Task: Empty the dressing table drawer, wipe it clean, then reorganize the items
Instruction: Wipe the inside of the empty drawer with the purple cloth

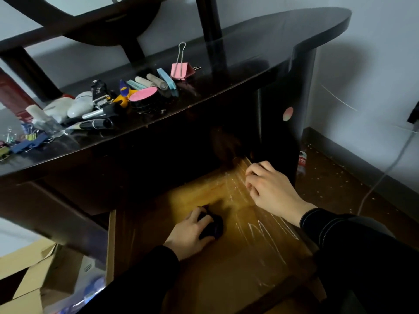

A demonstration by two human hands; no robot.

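The dressing table drawer [226,275] is pulled out, showing a bare yellow wooden bottom. A clear plastic film [263,232] lies wrinkled along its right side. My left hand [192,232] rests on the drawer bottom, shut on a small dark round object [214,226]. At the drawer's far right my right hand [269,189] has its fingers curled on the film's edge. The removed items lie on the dark tabletop [249,48]: a pink binder clip [181,70], a round pink-lidded case [145,98], tubes, and a stapler [99,92].
More binder clips [25,141] lie at the tabletop's left end. Cardboard boxes [34,279] stand on the floor at the lower left. A bottle [302,158] and a cable [385,173] are on the speckled floor to the right, by the wall.
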